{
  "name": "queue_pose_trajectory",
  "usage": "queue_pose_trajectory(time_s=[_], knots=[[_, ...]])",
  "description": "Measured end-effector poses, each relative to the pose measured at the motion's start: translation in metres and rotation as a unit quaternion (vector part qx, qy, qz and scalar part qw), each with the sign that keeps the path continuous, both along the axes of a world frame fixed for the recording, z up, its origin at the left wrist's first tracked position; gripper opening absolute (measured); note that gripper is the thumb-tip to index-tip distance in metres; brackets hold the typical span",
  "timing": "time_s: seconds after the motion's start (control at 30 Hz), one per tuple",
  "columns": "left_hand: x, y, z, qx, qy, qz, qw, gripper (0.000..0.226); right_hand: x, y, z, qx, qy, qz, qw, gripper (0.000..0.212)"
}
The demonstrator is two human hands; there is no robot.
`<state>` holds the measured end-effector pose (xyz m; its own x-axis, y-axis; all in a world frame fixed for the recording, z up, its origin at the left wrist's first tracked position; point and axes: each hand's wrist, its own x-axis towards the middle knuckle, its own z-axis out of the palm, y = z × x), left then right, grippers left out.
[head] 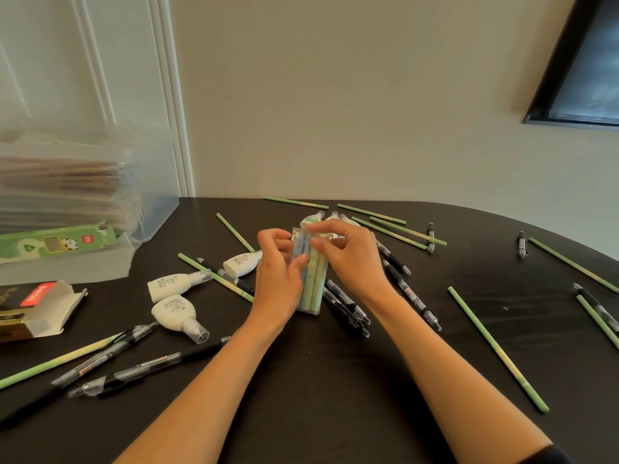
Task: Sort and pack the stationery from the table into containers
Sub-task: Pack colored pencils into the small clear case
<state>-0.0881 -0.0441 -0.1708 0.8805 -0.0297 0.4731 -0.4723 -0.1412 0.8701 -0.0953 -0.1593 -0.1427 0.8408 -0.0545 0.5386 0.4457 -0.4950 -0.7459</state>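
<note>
A clear plastic case (311, 289) holding pastel blue and green highlighters stands upright on the dark table (335, 380). My left hand (278, 272) grips its left side, thumb against the front. My right hand (348, 256) pinches the case's top edge with thumb and fingers. Several green pencils (495, 346) and black pens (412, 296) lie scattered around. Three white correction-tape dispensers (174, 313) lie left of my hands, and more white ones show behind the case.
A clear plastic bin (147, 202) with stacked paper stands at the back left, a green pencil box (57, 242) in front of it. An open black and red carton (40, 309) lies at the left edge. The table's curved edge runs at the right.
</note>
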Motion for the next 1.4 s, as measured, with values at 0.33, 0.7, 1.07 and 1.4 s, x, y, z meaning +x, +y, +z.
queue_pose_trajectory(time_s=[0.33,0.7,1.07,1.4], knots=[[-0.002,0.004,-0.002,0.024,0.007,-0.004,1.000,0.027,-0.004,-0.004,0.011,0.060,0.053,0.081,0.993,0.027],[-0.001,0.009,-0.005,0.052,0.130,-0.035,0.990,0.018,0.004,-0.011,-0.001,0.270,0.150,-0.087,0.947,0.033],[0.029,0.057,0.079,0.034,0.065,0.131,0.989,0.031,0.030,0.037,0.070,0.258,0.192,0.016,0.947,0.032],[0.081,0.184,0.148,0.137,0.118,0.233,0.956,0.038,0.093,0.159,0.127,0.159,0.207,0.111,0.959,0.005]])
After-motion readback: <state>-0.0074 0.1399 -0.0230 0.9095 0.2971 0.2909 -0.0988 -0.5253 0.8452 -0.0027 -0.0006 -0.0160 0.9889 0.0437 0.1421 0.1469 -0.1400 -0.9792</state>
